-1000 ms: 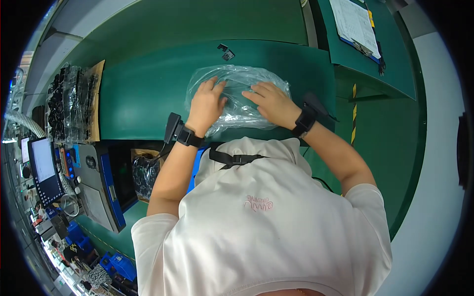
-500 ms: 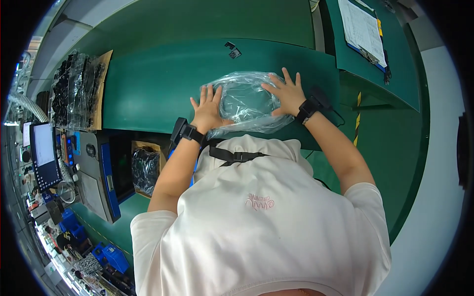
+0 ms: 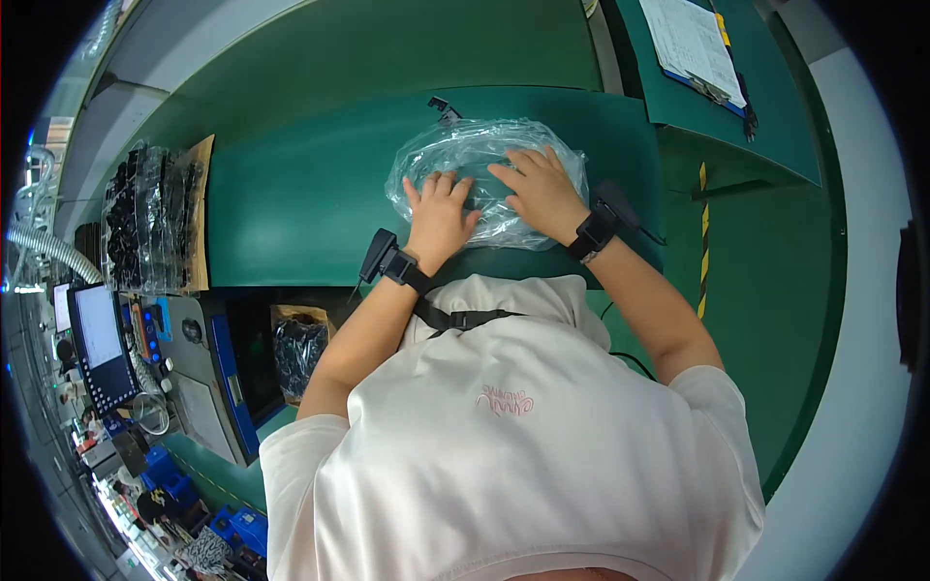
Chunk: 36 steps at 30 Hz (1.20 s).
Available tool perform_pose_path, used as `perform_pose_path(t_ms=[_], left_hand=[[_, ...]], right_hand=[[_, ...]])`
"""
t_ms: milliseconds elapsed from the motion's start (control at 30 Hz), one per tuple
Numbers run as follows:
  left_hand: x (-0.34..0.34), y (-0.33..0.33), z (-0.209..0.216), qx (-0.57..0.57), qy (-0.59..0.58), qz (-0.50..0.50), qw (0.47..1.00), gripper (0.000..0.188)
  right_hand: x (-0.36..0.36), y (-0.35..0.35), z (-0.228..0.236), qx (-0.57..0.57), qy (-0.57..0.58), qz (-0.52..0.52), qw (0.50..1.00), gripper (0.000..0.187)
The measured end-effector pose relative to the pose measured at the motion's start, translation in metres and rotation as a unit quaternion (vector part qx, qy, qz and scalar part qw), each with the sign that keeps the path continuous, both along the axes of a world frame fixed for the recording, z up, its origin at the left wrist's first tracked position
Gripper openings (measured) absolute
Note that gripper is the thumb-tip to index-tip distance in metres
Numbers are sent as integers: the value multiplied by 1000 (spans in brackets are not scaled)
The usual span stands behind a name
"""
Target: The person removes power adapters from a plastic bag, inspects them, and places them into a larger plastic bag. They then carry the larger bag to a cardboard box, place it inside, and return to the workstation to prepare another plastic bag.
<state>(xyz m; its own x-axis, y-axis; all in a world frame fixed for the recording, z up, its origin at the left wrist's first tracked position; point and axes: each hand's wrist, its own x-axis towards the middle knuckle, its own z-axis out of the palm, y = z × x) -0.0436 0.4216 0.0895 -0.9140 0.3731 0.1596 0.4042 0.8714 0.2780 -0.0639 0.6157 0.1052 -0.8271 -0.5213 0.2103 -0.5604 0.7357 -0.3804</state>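
Note:
A large clear plastic bag (image 3: 499,228) lies crumpled on the green work table in front of me. My left hand (image 3: 441,218) rests on its left part, fingers apart and palm down. On the right part my right hand (image 3: 542,194) presses down, with its fingers stretched out too. Neither hand grips the film. Just beyond the bag's far edge are small black parts (image 3: 445,108), partly hidden by it. A black strap with a small box circles each wrist.
At the table's left end, bagged black parts (image 3: 145,218) stand in a cardboard box (image 3: 201,213). Below the table edge, another carton (image 3: 302,349) holds a dark bag. A screen (image 3: 100,329) stands far left. A clipboard with papers (image 3: 696,48) lies on the right-hand table.
Both hands have moved closer together over the bag. The bag has shifted away from me, toward the small black parts. My view has also tilted slightly.

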Motion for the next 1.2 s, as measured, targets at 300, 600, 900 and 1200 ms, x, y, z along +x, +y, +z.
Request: perform_pose_path(t_ms=[300, 600, 900, 1200], left_hand=[[-34, -63, 54, 167, 105, 10, 980, 19], [-69, -204, 4, 248, 34, 163, 954, 30], [-22, -386, -50, 17, 46, 291, 955, 45], [-17, -433, -101, -30, 53, 334, 941, 46]], right_hand=[[0, 10, 43, -49, 177, -366, 912, 57], [22, -15, 20, -66, 38, -555, 828, 64], [-3, -221, 13, -66, 22, -334, 940, 53], [-4, -260, 14, -63, 104, -363, 924, 66]])
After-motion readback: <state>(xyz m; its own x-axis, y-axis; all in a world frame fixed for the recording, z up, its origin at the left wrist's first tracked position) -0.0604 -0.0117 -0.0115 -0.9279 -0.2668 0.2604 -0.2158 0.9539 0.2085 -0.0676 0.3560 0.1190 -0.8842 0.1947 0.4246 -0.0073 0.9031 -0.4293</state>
